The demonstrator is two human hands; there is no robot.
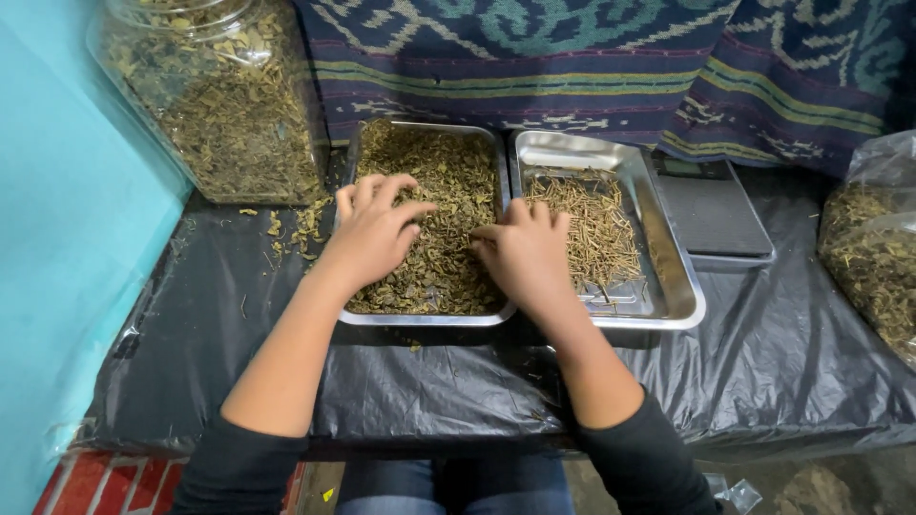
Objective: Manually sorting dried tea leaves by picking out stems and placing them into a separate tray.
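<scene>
A steel tray (427,319) full of dried green-brown leaves (447,181) lies in front of me. My left hand (370,229) rests palm down on the leaves, fingers spread. Over the tray's right edge, my right hand (523,250) has its fingertips pinched in the leaves; whether it holds a piece I cannot tell. Beside it a second steel tray (679,286) holds a thin layer of dried stems (596,229).
A large clear jar (224,95) of dried leaves stands at the back left, with loose leaves (296,229) spilled beside it. A grey digital scale (714,210) lies right of the trays. A clear bag (873,248) of leaves stands far right. Black plastic sheet (429,391) covers the table.
</scene>
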